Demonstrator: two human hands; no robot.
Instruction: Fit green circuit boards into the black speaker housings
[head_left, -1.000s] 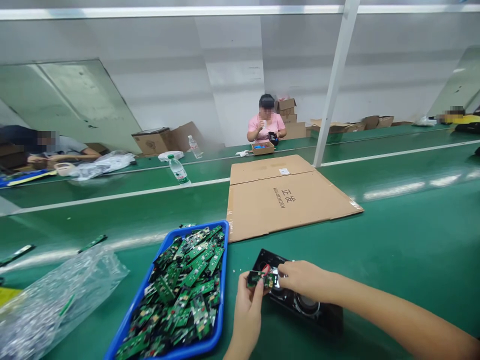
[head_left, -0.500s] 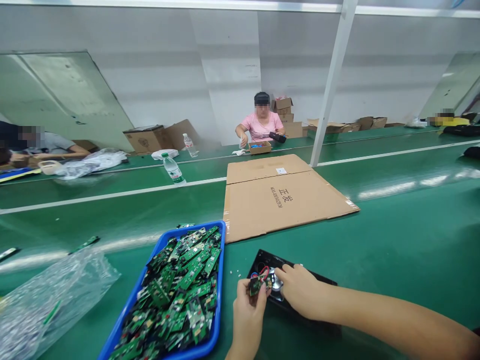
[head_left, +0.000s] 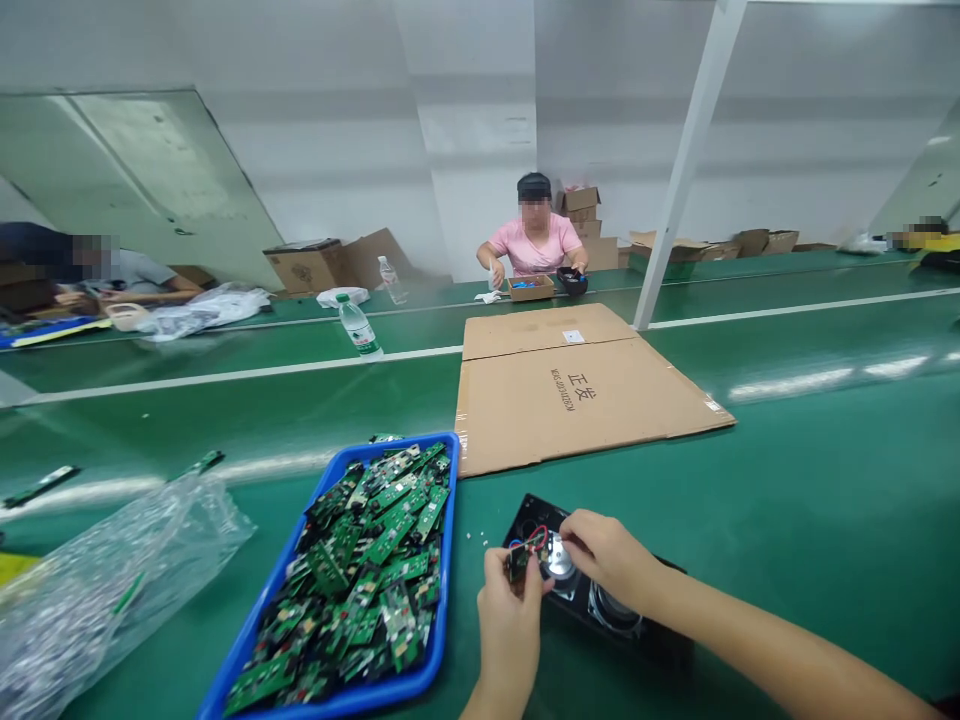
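My left hand (head_left: pixel 508 620) is closed on a small green circuit board (head_left: pixel 517 563) with red and blue wires, held just over the near left end of a black speaker panel (head_left: pixel 600 600). My right hand (head_left: pixel 611 552) reaches in from the right, fingers pinched at the wires close to the board, above a round silver speaker cone (head_left: pixel 559 558). Left of my hands stands a blue tray (head_left: pixel 345 695) heaped with several green circuit boards.
A flat cardboard sheet (head_left: pixel 577 395) lies beyond the panel. A crumpled plastic bag (head_left: pixel 97 590) sits at the left. A water bottle (head_left: pixel 358 328) stands further back. Across the green belts a person in pink (head_left: pixel 534 245) works at a small box; another person sits far left.
My left hand has turned the board more upright beside the panel. My right hand has shifted slightly up and right along the wires. The view has drifted a little.
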